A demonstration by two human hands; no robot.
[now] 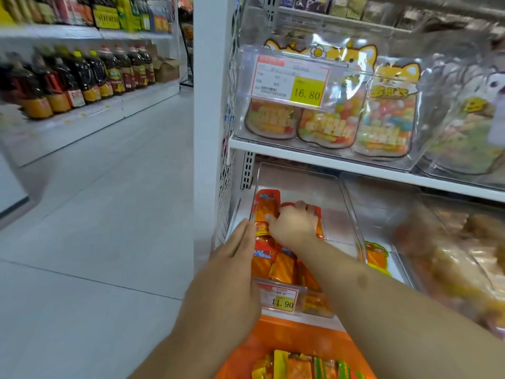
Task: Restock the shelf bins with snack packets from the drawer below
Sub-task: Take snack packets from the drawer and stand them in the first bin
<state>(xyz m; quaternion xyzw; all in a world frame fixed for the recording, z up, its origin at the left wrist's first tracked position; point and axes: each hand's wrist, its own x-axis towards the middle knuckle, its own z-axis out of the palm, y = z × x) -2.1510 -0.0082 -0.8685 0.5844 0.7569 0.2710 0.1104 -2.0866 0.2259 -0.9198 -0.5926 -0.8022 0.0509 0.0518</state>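
A clear plastic shelf bin (328,184) on the lower shelf holds several orange snack packets (284,266). My right hand (293,224) reaches into the bin and grips a bunch of the orange packets near its back. My left hand (235,250) lies flat, fingers together, against the bin's left outer wall. Below, the orange drawer (289,337) stands open with more orange and green packets (300,365) inside. A price tag reading 11.90 (280,300) hangs on the bin's front.
To the right stand another clear bin (382,203) with one orange packet (375,254) and a blurred bin of pale snacks (451,255). The upper shelf (314,157) carries candy bags (328,121). Oil bottles (82,77) line the aisle's far left; grey floor (109,214) lies between.
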